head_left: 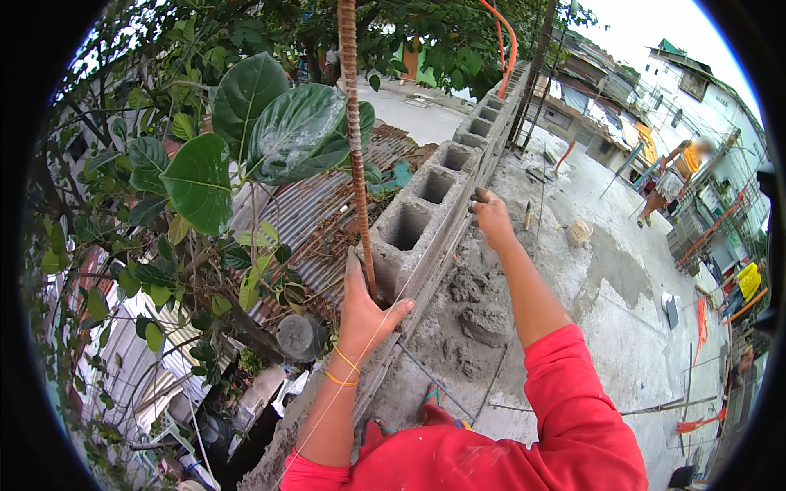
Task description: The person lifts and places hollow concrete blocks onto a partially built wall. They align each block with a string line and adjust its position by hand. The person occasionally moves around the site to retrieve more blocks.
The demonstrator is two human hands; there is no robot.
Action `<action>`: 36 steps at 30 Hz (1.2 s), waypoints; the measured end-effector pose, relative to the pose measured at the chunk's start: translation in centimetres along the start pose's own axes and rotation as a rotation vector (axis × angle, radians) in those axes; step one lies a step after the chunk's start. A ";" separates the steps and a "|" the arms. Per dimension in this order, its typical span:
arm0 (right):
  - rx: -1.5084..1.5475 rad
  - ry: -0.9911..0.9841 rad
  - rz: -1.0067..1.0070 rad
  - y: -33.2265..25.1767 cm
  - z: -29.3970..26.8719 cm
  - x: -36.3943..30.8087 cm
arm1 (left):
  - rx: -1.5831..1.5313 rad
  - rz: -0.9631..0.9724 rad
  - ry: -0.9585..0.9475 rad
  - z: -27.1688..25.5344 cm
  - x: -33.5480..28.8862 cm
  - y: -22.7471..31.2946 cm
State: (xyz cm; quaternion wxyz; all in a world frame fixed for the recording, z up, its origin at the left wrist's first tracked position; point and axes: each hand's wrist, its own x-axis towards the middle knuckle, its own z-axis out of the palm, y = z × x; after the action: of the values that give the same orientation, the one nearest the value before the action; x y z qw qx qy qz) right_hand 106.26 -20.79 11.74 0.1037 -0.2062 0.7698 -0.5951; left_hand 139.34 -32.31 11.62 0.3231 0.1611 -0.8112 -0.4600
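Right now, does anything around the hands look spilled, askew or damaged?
Possibly: mortar sits in loose heaps directly on the concrete slab, right of the concrete-block wall, which could read as a spill. A broad leaf left of the wall also has whitish marks, perhaps splashes or glare.

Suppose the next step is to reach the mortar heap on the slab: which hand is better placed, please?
Probably the right hand: it looks empty and is toward the side with the mortar heap. The left hand spans the end of the nearest hollow block.
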 end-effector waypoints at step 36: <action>0.556 -0.180 0.273 -2.3 3.2 -7.9 | 0.071 -0.047 0.175 1.8 0.0 1.2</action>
State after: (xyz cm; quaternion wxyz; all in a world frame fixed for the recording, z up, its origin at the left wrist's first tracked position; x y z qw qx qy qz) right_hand 115.07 -20.52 12.41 0.3027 -0.1166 0.5859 -0.7427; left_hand 138.16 -30.47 12.00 0.3761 0.2310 -0.7915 -0.4227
